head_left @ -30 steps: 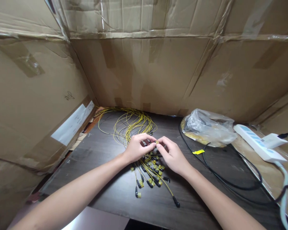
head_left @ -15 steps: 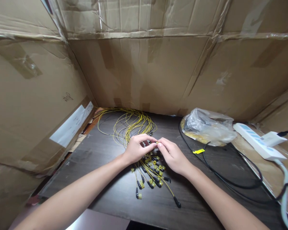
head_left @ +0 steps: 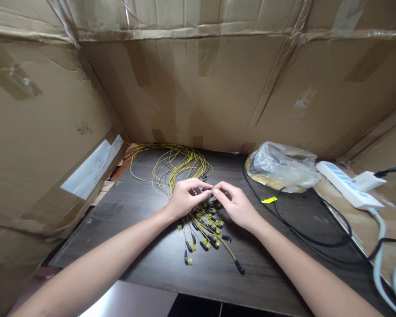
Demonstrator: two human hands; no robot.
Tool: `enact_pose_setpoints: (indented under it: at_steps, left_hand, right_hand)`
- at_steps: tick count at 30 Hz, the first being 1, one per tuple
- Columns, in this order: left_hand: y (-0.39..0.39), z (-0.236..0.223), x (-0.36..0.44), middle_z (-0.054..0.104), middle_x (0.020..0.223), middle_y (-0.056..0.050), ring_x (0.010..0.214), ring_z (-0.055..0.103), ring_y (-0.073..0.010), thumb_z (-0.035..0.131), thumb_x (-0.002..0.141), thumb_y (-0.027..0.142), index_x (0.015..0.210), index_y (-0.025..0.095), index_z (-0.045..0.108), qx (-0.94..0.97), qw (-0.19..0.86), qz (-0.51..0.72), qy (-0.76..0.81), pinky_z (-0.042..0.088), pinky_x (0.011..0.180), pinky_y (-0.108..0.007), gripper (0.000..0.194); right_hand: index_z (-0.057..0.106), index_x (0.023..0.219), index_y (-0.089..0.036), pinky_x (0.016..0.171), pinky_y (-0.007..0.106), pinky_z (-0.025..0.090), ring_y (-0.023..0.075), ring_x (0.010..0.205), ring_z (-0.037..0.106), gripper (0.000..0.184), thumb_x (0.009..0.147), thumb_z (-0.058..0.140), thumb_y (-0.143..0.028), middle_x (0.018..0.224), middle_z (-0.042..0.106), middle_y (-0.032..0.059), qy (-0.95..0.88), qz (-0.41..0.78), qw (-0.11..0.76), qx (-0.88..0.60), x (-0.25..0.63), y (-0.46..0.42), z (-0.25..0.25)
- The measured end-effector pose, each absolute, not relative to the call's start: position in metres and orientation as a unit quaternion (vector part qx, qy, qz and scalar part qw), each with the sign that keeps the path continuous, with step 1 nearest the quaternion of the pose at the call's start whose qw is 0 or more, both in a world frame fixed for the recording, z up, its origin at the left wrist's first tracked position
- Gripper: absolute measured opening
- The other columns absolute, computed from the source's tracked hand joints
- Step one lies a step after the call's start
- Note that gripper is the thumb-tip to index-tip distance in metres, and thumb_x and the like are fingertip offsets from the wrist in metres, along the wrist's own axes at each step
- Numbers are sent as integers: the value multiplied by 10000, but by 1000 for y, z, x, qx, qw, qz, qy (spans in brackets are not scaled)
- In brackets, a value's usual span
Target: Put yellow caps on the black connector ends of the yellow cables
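My left hand and my right hand meet above the bundle, thumb and fingertips of each closed in a pinch. Between them is a small cable connector, dark with a bit of yellow, mostly covered by the fingers. Under and in front of the hands, several black angled connectors with clear yellow caps fan out on thin yellow cables. One black connector lies apart towards the front, with no yellow cap seen on it. Behind my left hand the thin yellow cables run in loose loops to the back left.
A dark wood-grain table carries everything. At the back right lie a clear plastic bag and a black cable with a yellow tag. A white power strip stands farther right. Cardboard walls enclose the back and sides.
The whole view has shifted slightly. My hands stay together at the small connector, with the right fingers slightly more arched. The cables and connectors on the table lie as before.
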State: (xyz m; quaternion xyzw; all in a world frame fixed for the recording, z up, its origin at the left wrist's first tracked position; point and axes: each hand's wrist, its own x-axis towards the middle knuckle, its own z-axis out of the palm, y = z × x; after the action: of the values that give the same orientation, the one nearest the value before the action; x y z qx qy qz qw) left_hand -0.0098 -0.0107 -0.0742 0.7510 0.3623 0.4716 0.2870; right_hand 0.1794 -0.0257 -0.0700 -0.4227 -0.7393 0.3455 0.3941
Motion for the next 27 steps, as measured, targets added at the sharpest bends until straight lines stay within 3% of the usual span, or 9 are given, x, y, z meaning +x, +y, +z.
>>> enact_pose_setpoints:
  at_steps: [5,12,27]
  left_hand:
    - [-13,-73,-8,711,785,-42,560,559,-72,718,824,248,874,140,761,756,284,458,371,454,529,-180,126]
    - [-12,-73,-9,718,796,-45,567,565,-76,722,810,223,881,140,766,743,296,460,385,456,536,-184,118]
    - [-6,-81,-11,754,825,-85,660,629,-130,768,804,319,930,161,814,700,374,484,370,464,573,-226,207]
  right_hand:
    - [577,772,-187,667,275,411,148,696,518,336,990,430,-395,728,572,5,-751,328,392,-418,180,-26,-69]
    - [611,887,-186,635,280,440,155,705,561,185,928,531,-347,819,635,28,-736,313,405,-443,179,-27,-69]
    - [658,961,-173,626,292,459,154,687,571,190,926,554,-328,843,682,41,-734,316,414,-437,181,-26,-72]
